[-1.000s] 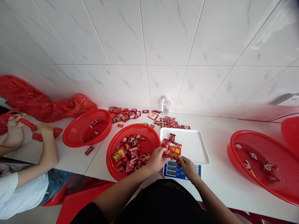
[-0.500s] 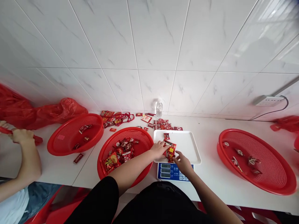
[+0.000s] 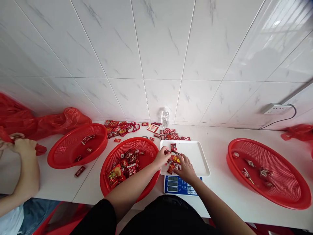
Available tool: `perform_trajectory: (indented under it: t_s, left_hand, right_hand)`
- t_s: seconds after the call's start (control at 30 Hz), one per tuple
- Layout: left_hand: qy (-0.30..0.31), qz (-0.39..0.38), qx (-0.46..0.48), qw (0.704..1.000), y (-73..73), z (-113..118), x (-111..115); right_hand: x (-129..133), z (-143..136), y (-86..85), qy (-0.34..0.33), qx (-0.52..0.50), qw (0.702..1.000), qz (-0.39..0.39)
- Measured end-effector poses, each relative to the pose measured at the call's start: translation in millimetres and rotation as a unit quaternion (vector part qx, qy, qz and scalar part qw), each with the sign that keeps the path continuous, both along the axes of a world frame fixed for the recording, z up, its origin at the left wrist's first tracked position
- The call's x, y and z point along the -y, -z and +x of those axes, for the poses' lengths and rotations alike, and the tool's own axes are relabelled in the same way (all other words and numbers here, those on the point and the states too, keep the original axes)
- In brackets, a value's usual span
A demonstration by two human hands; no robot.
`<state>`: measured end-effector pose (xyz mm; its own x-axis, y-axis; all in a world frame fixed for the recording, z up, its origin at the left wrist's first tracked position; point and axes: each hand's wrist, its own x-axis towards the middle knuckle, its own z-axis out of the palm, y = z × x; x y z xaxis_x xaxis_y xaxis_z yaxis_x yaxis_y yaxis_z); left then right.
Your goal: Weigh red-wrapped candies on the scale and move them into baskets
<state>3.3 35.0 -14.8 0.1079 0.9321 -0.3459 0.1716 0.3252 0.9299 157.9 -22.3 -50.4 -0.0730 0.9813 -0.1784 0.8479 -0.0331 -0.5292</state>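
A white tray [image 3: 195, 158] rests on a blue scale [image 3: 181, 185] with a keypad and displays. Several red candy packets [image 3: 175, 159] lie on the left part of the tray. My left hand [image 3: 162, 157] is over the tray's left edge, its fingers closed on a small dark red packet. My right hand [image 3: 185, 167] reaches over the packets from the right, fingers spread and touching them. Left of the tray stands a red basket [image 3: 151, 148] with many wrapped sweets, partly behind my left forearm.
Another red basket [image 3: 55, 153] is at the left, a third [image 3: 288, 169] at the right. Loose packets [image 3: 168, 133] and a clear bottle [image 3: 165, 118] are near the wall. At far left, a person's hands [image 3: 21, 143] hold a red bag.
My right hand has moved left and up over the packets. My left hand has drawn back slightly left. The packets on the tray are more spread out. The view has tilted up slightly.
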Motion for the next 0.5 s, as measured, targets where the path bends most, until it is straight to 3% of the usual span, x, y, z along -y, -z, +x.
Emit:
perform_trajectory:
  t_s: [0.1, 0.23, 0.33, 0.5]
  left_hand:
    - [-0.073, -0.143, 0.196, 0.967, -13.1, -8, 9]
    - [-0.08, -0.265, 0.365, 0.889, -20.9, -24, 25]
    - [-0.072, -0.279, 0.405, 0.868, -18.1, -35, 38]
    - [-0.07, -0.295, 0.392, 0.869, -8.6, -40, 51]
  right_hand:
    - [-4, -12, 5.6, -0.056, 0.057, 0.997, -0.017]
    - [-7, -20, 16.2, -0.058, 0.12, 0.991, 0.027]
    - [-8, -16, 18.1, -0.049, 0.084, 0.993, 0.074]
    - [-12, -6, 12.9, -0.022, -0.088, 0.991, 0.094]
